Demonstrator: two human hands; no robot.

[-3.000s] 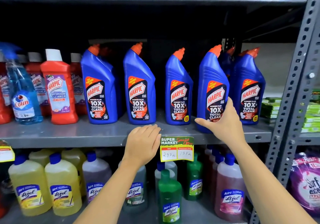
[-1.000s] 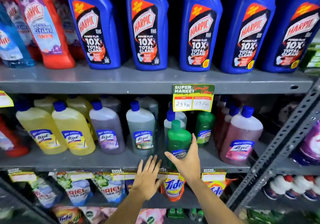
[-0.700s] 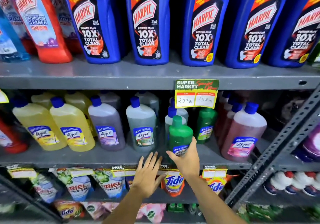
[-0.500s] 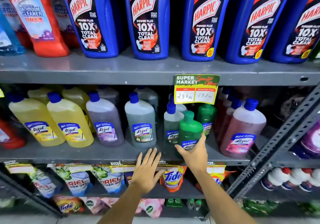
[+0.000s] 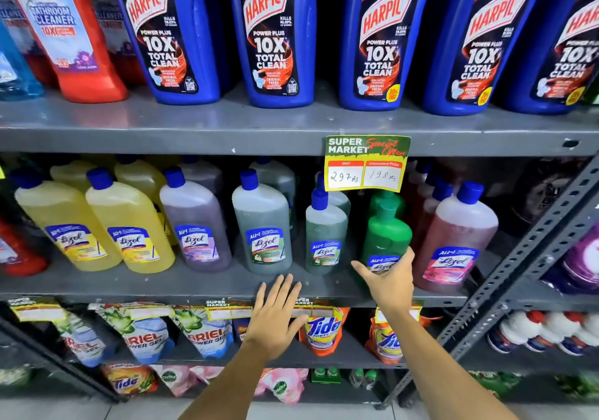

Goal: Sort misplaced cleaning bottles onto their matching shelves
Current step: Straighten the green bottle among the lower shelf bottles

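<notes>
Grey metal shelf (image 5: 129, 285) carries the Lizol row grouped by colour: yellow bottles (image 5: 97, 225) left, purple, grey-green, pink bottle (image 5: 453, 241) far right. Blue Harpic bottles (image 5: 272, 37) fill the shelf above, kept apart as a different product. Your green bottle (image 5: 385, 234) stands between a grey-green bottle (image 5: 325, 234) and the pink one, in front of another green one, likely so it matches its own kind. Your right hand (image 5: 390, 278) cups its lower front, thumb and fingers spread around the label, loosely wrapped, not squeezed tight; looks like you're steadying or seating it. Your left hand (image 5: 275, 316) is flat and open, fingers splayed at the shelf lip, holding nothing, probably bracing. Price tag (image 5: 367, 163) hangs just above.
</notes>
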